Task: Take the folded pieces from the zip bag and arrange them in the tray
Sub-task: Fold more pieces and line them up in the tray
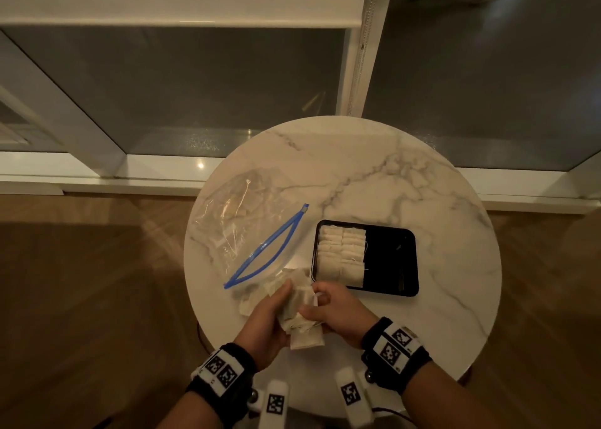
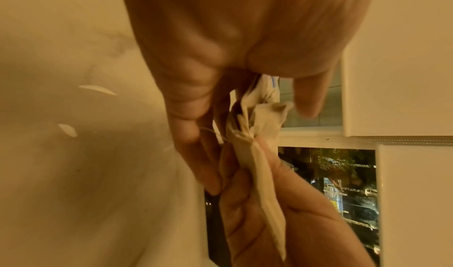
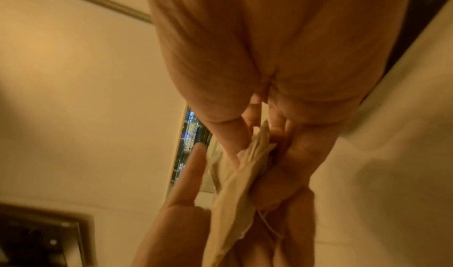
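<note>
A clear zip bag (image 1: 247, 220) with a blue zipper lies open on the left of the round marble table (image 1: 406, 175). A black tray (image 1: 393, 259) sits to its right, with several cream folded pieces (image 1: 341, 253) lined up in its left half. Near the table's front edge my left hand (image 1: 270, 318) grips a bunch of folded pieces (image 1: 302, 321). My right hand (image 1: 328, 311) pinches the same bunch from the right. Both wrist views show the folded pieces (image 2: 255, 155) (image 3: 235, 193) squeezed between the fingers of both hands.
A window wall with a white sill (image 1: 97, 175) rises behind the table. Wooden floor (image 1: 81, 298) surrounds the table. The right half of the tray shows bare black bottom (image 1: 390, 256).
</note>
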